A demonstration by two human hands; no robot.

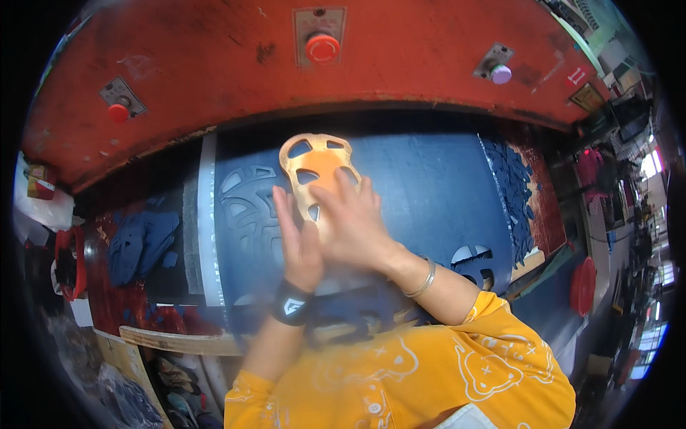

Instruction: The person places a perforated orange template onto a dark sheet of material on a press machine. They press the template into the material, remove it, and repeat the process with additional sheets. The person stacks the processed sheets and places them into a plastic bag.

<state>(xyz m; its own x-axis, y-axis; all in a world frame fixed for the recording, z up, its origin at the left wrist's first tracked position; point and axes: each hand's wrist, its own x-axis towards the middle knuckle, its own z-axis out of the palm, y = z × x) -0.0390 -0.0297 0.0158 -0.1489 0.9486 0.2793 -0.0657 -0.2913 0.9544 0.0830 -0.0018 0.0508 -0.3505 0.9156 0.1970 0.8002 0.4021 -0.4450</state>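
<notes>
A tan cutting die (pixel 325 159) with several openings stands on a dark blue sheet (pixel 421 186). Its outline is long and rounded, like a shoe part. My right hand (pixel 354 222) lies across the die's lower half, fingers apart and pressed flat on top. Along the die's lower left edge my left hand (pixel 300 247) is held on its side, with fingers straight and nothing seen in its grasp. Both hands hide the near end of the die. Left of it, cut outlines (pixel 246 189) mark the sheet, and by my right forearm there are cut-out holes (pixel 471 257).
A red machine beam (pixel 400 64) spans the far side, bearing a red push button (pixel 323 48), another red button (pixel 118 112) and a pale one (pixel 500 74). Blue cut pieces (pixel 143 243) are piled at left; dark scraps (pixel 516 193) lie along the sheet's right edge.
</notes>
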